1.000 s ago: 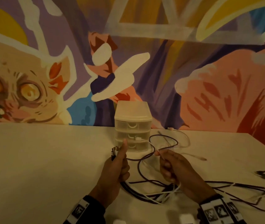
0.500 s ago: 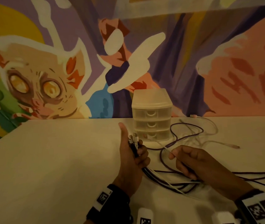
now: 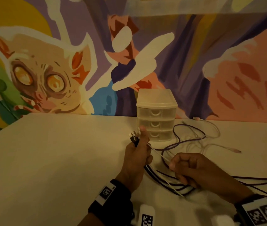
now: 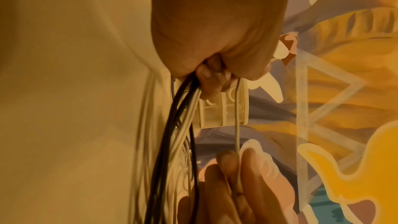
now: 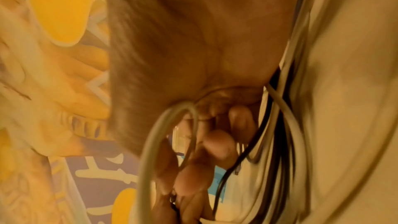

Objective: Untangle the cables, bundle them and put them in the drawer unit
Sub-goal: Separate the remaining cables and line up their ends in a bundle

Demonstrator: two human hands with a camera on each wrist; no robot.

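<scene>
While the right hand [image 3: 193, 170] pinches a thin white cable [image 3: 159, 154] between thumb and curled fingers, nearest the camera, the left hand [image 3: 137, 158] just in front of the translucent three-drawer plastic unit [image 3: 156, 115] is fisted round a bundle of black and white cables [image 3: 163, 178], thumb up, plugs [image 3: 132, 136] sticking out on top. White cable runs taut between both hands. Loose purple and white cables [image 3: 193, 137] lie on the pale table [image 3: 56, 152] right of the unit. All drawers closed. Painted mural wall [image 3: 48, 70] behind the unit.
</scene>
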